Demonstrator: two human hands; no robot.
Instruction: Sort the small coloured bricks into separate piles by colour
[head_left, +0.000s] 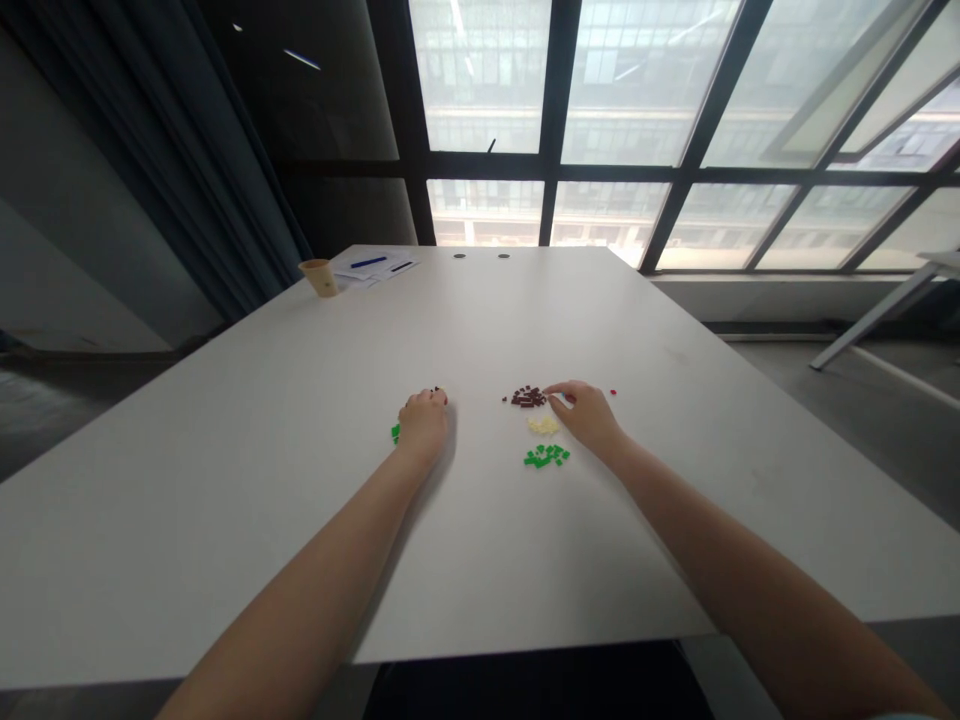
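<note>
Both my arms reach out over a white table (pixel 300 480). My left hand (pixel 424 420) rests on the table with its fingers curled; a dark red piece shows at its fingertips and a green piece (pixel 394 433) lies at its left side. My right hand (pixel 587 413) pinches at the right edge of a small pile of dark red pieces (pixel 528 397). Just below that pile lie a pale yellow pile (pixel 543 425) and a green pile (pixel 547 457). A single red piece (pixel 613 392) lies to the right of my right hand.
At the far left corner of the table stand a tan paper cup (pixel 320 277) and papers with blue pens (pixel 373 266). Large windows fill the back wall, a dark curtain hangs at the left, and another table's leg (pixel 877 315) shows at the right.
</note>
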